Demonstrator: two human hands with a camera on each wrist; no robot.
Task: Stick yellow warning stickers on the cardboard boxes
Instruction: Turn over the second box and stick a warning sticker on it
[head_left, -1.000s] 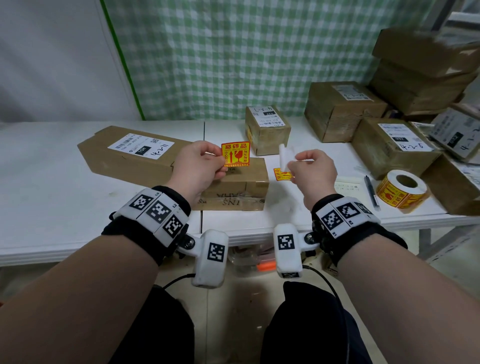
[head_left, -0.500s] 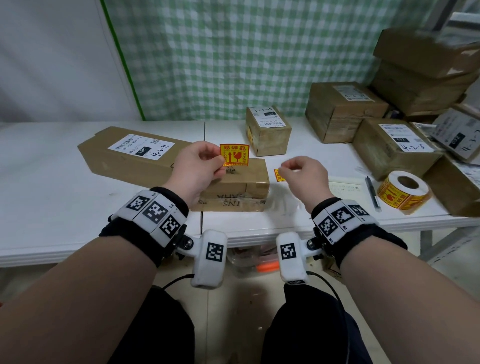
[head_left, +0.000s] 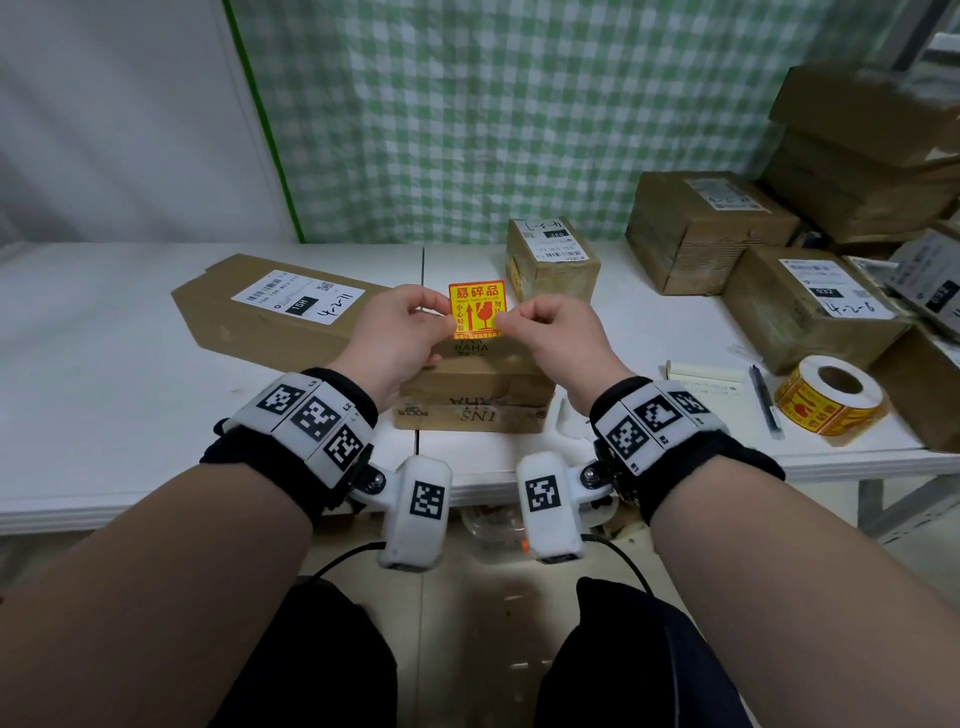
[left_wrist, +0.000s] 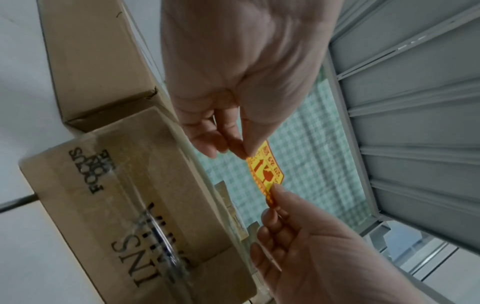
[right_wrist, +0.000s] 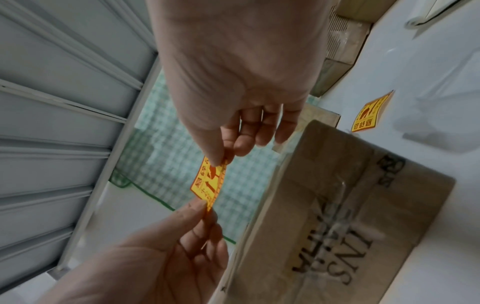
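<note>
A yellow warning sticker (head_left: 477, 310) with red print hangs upright in the air, just above a small cardboard box (head_left: 475, 384) printed "INS" near the table's front edge. My left hand (head_left: 450, 323) pinches the sticker's lower left edge between thumb and forefinger. My right hand (head_left: 502, 325) pinches its lower right edge. In the left wrist view the sticker (left_wrist: 265, 172) spans between both pinches beside the box (left_wrist: 124, 205). The right wrist view shows the same sticker (right_wrist: 207, 181) held clear of the box (right_wrist: 350, 216), not touching it.
A sticker roll (head_left: 831, 397) and a pen (head_left: 763, 397) lie at the right. A long flat box (head_left: 280, 312) sits left, a small box (head_left: 553, 260) behind, more boxes (head_left: 706, 228) stacked at the right. A loose sticker (right_wrist: 369, 115) lies on the white table (head_left: 104, 364).
My right hand let go of the white backing paper and moved left to pinch the sticker's right edge. The sticker stayed in my left hand and now sits centred over the box.
</note>
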